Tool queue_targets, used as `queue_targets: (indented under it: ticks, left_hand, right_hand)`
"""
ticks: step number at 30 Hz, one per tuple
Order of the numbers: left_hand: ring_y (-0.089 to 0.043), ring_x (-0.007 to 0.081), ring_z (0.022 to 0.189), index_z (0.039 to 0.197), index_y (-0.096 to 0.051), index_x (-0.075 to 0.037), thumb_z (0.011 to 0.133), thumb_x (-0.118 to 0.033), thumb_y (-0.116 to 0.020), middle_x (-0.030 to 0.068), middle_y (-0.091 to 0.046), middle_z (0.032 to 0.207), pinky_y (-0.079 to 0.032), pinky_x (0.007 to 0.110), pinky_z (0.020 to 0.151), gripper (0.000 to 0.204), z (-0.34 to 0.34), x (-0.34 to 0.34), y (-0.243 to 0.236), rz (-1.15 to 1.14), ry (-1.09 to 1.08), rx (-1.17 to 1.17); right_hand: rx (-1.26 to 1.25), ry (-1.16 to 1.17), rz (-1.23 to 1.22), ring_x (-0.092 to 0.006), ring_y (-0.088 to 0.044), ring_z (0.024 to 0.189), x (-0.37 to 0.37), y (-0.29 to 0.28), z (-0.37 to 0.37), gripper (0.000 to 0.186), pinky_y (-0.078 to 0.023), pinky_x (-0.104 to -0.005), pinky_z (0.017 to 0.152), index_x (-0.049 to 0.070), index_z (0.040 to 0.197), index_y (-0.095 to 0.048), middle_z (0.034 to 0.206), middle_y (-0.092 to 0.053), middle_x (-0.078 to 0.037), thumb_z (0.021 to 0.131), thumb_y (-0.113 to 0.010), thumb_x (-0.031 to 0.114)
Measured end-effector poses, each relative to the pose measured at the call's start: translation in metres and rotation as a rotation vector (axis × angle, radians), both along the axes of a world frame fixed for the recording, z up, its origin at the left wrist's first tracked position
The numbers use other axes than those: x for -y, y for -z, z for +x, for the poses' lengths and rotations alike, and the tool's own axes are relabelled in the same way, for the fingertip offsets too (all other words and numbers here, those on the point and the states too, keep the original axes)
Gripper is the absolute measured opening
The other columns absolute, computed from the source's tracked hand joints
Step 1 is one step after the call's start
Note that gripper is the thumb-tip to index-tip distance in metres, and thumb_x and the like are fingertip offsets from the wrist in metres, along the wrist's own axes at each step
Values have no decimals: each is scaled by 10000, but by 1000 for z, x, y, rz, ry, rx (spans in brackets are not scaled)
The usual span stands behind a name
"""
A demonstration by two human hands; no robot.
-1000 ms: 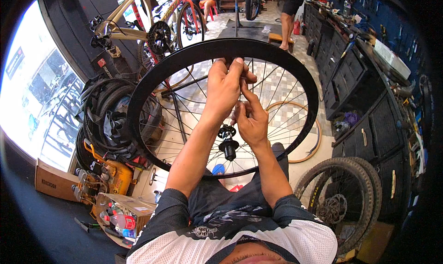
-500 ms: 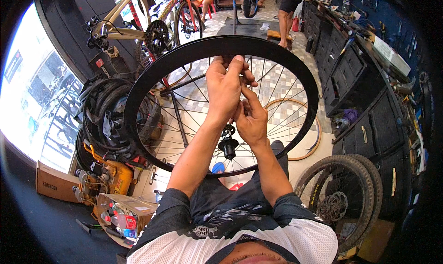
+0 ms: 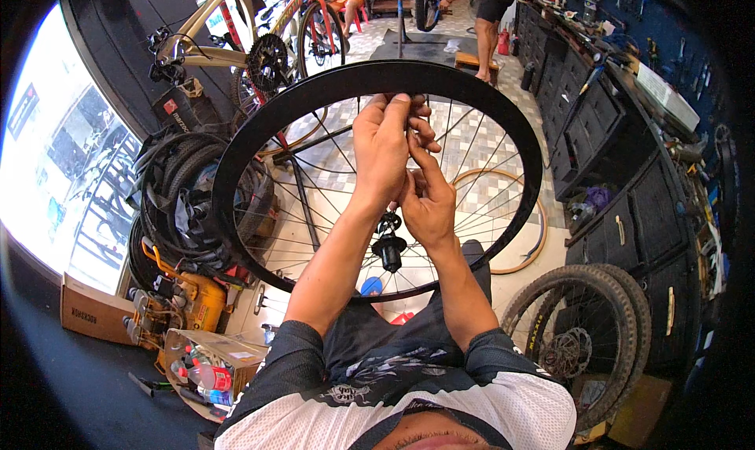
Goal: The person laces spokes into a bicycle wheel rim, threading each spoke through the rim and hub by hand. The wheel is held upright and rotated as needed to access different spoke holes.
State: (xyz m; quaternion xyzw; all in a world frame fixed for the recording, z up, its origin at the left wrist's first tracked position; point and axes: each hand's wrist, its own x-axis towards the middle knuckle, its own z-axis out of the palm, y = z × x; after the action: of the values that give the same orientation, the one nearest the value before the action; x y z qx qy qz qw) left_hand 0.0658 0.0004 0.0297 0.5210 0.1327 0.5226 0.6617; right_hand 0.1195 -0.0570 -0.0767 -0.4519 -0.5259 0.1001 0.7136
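Observation:
A black deep-rimmed bicycle wheel with thin spokes is held above my lap, its black hub near the middle. My left hand is closed just under the top of the rim, fingertips around a spoke there; whatever small part they pinch is hidden. Just below and to its right, my right hand pinches the same line of spoke above the hub, thumb and fingers close together.
Bikes stand at upper left; bundled tyres, a yellow machine and a box of bottles at left. Worn wheels lean lower right before dark drawer cabinets. A barefoot person and seated person are behind.
Since a second ago the wheel's top has risen slightly with my hands, and my left fingers shifted a little. In back, the standing person has reached an arm toward the hanging wheel.

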Motion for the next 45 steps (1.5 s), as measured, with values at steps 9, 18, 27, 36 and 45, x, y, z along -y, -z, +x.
queue_targets:
  ticks: [9, 18, 27, 36, 45]
  left_hand:
    - [-641, 201, 606, 1006, -549, 30, 1006, -137, -603, 119, -642, 812, -589, 344, 547, 176, 0, 2, -3, -29, -2, 5]
    - [-666, 214, 724, 1021, -539, 51, 1027, -138, -484, 175, -639, 893, -637, 401, 616, 197, 0, 1, -1, -17, 20, -3]
    - [-656, 211, 737, 1095, -490, 33, 1011, -118, -519, 126, -602, 889, -642, 404, 675, 175, -1, 1, 3, 105, -8, -12]
    - [-650, 184, 707, 1006, -521, 30, 1009, -141, -608, 109, -606, 877, -635, 380, 649, 192, 1, 2, -3, -31, 31, 70]
    - [-666, 206, 715, 1004, -521, 31, 1014, -138, -591, 144, -635, 909, -634, 385, 633, 183, 1, 0, 0, 8, -4, 22]
  right_hand:
    - [0, -4, 26, -81, -650, 692, 2, -3, -1, 412, -527, -240, 604, 7, 1434, -527, 800, -690, -41, 1027, -590, 6]
    - [-13, -21, 17, -74, -642, 699, -1, 1, 1, 525, -526, -245, 625, 56, 1527, -481, 853, -693, -56, 1015, -564, -28]
    - [20, 32, 38, -73, -627, 698, 1, -2, 0, 539, -523, -257, 653, 28, 1505, -501, 798, -670, -31, 978, -552, -75]
    - [-9, 29, 51, -75, -641, 734, 1, -6, -2, 486, -520, -245, 663, 11, 1456, -531, 846, -695, -47, 980, -592, -60]
    - [-14, 9, 15, -82, -643, 749, 3, -6, -2, 491, -518, -243, 645, 16, 1462, -524, 918, -709, -63, 982, -614, -37]
